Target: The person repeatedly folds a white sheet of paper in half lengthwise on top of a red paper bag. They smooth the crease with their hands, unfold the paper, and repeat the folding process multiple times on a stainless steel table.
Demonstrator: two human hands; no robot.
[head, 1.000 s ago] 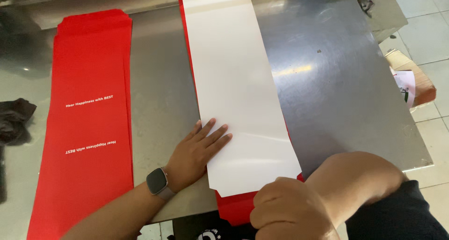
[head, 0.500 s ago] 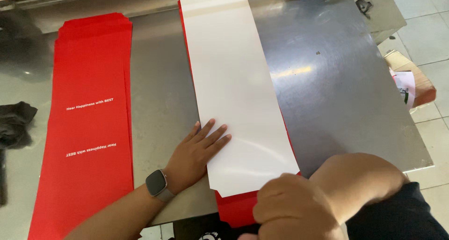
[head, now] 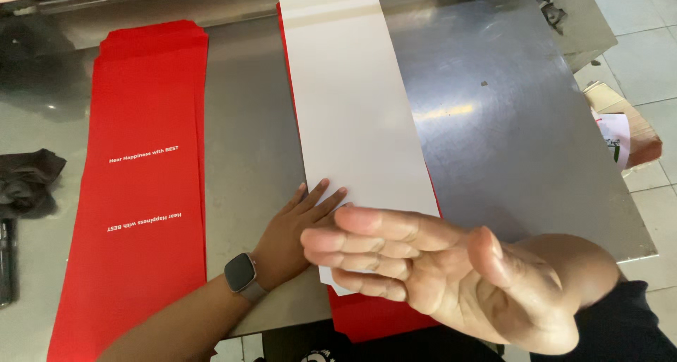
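Bare desk [head: 522, 143] lay open right of the white sheet [head: 352, 122], and a narrower strip ran between it and the red stack [head: 148, 179]. A dark cloth [head: 28, 182] blocked the left edge.

**Workbench and surroundings**

A metal worktable [head: 522, 143] filled most of the frame; its brushed surface carried scuffs and a pale streak of reflected light right of centre. Light tiled floor [head: 638, 38] showed along the right edge. A crumpled cardboard box [head: 624, 126] sat at right, beside the table edge. A dark cloth [head: 28, 182] lay at far left.
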